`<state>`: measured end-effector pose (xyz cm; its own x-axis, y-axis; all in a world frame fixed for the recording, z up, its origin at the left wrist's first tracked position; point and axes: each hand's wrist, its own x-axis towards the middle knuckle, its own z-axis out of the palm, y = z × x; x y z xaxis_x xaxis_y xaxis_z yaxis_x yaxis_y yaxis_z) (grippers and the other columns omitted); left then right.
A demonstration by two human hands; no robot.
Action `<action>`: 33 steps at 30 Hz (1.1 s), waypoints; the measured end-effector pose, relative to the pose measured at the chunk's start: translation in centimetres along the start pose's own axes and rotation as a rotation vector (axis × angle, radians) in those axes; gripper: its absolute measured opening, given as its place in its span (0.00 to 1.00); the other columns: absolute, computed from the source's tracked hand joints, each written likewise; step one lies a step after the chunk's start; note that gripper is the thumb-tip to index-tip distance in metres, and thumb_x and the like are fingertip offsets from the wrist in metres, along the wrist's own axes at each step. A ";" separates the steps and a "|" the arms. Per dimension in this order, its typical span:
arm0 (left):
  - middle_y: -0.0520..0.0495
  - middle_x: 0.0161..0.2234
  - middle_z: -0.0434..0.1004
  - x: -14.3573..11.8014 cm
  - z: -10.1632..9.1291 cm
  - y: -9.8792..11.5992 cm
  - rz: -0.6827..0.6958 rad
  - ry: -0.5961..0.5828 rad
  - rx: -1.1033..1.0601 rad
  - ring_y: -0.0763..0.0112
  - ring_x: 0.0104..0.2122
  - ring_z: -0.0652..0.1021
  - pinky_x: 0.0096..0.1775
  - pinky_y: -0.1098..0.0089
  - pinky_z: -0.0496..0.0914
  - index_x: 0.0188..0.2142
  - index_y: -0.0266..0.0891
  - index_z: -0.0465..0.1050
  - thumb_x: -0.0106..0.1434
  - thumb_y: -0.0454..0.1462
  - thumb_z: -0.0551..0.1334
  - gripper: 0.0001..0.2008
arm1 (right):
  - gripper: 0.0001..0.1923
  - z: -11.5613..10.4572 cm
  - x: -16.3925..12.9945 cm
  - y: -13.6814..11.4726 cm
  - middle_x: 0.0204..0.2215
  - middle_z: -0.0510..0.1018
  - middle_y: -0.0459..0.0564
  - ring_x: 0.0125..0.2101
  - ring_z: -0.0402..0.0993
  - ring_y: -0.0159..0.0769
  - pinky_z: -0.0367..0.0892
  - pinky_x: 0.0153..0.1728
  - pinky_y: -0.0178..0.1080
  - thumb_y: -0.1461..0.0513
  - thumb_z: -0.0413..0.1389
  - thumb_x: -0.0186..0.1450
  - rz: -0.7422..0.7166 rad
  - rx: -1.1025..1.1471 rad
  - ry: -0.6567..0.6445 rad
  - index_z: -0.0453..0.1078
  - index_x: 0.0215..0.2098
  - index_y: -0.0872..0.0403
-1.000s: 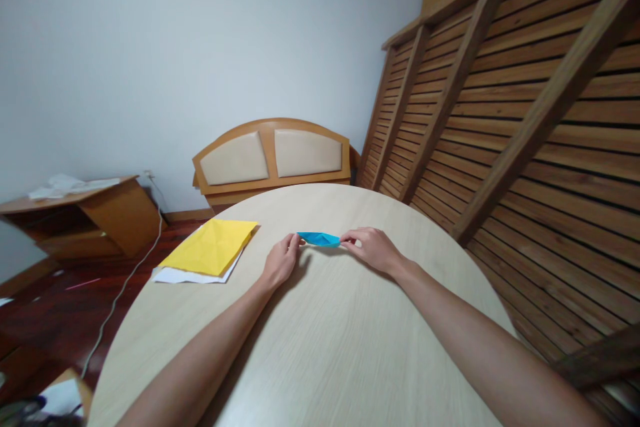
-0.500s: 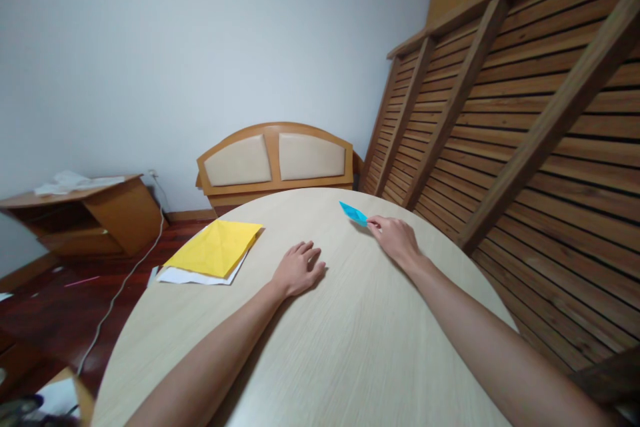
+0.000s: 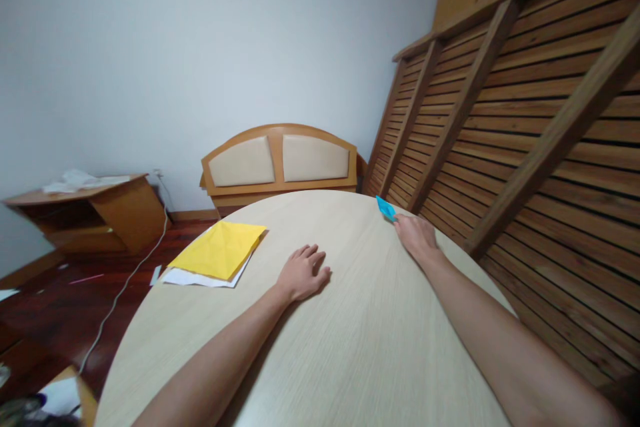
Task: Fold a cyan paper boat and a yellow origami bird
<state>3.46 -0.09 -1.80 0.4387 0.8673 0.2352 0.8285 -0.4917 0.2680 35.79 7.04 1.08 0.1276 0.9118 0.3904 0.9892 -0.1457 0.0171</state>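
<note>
Two bare hands are out on the round, pale wood tabletop (image 3: pixel 350 347). Right hand (image 3: pixel 417 237) is stretched far out to approx. 1 o'clock, near the far right edge, grip closed to a pinch on one end of a small folded blue paper (image 3: pixel 385 207). Paper pokes out past the fingertips toward 11 o'clock, right at the rim of the tabletop, w/ the slatted wooden frame (image 3: pixel 525 120) leaning just behind it. Can't tell if the paper touches the wood or hangs just above it.

Left hand (image 3: pixel 303 275) lies palm down approx. at centre, fingers loosely spread and flat on the tabletop, nothing in its grip. It's well apart from the blue paper.

Over at 10 o'clock from the left hand, near the left edge, a creased yellow sheet (image 3: pixel 220 250) sits on top of white paper (image 3: pixel 200 278), white showing along the near side.

Beyond the tabletop at 12 o'clock: a padded wooden headboard (image 3: pixel 280 163) against the wall. At 9 o'clock, a low wooden cabinet (image 3: pixel 95 213) w/ some white stuff on top, and a white cable (image 3: pixel 125 287) trailing across the dark floor.
</note>
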 end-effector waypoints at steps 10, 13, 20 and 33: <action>0.38 0.64 0.64 0.0 -0.2 0.3 -0.013 -0.005 0.027 0.53 0.63 0.64 0.63 0.54 0.58 0.59 0.39 0.69 0.68 0.51 0.53 0.27 | 0.18 0.9 0.1 0.6 0.43 0.81 0.61 0.42 0.78 0.50 0.69 0.40 0.44 0.60 0.49 0.71 0.046 0.029 -0.083 0.71 0.56 0.54; 0.38 0.64 0.64 0.0 -0.2 0.4 -0.013 -0.006 0.025 0.52 0.63 0.64 0.63 0.54 0.58 0.59 0.38 0.69 0.68 0.51 0.53 0.27 | 0.19 0.9 -0.1 0.7 0.45 0.80 0.61 0.43 0.78 0.50 0.69 0.40 0.44 0.60 0.49 0.70 0.040 0.047 -0.083 0.70 0.57 0.53; 0.39 0.64 0.64 0.0 -0.2 0.3 -0.013 0.006 0.022 0.53 0.64 0.64 0.63 0.54 0.58 0.60 0.38 0.69 0.68 0.51 0.53 0.28 | 0.18 0.4 -0.8 0.7 0.47 0.79 0.58 0.46 0.76 0.50 0.69 0.40 0.44 0.61 0.50 0.69 -0.001 0.092 -0.056 0.70 0.56 0.52; 0.40 0.63 0.65 0.1 0.0 0.2 -0.010 0.003 0.029 0.53 0.63 0.64 0.64 0.55 0.58 0.59 0.39 0.70 0.67 0.51 0.53 0.27 | 0.20 -0.3 -3.6 -5.0 0.59 0.70 0.57 0.57 0.66 0.48 0.62 0.56 0.48 0.60 0.53 0.67 -0.233 0.322 -0.013 0.70 0.56 0.55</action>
<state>3.69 -0.15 -1.74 0.4289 0.8721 0.2356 0.8426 -0.4802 0.2437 30.37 4.33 -0.13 -0.1041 0.9112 0.3986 0.9635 0.1917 -0.1867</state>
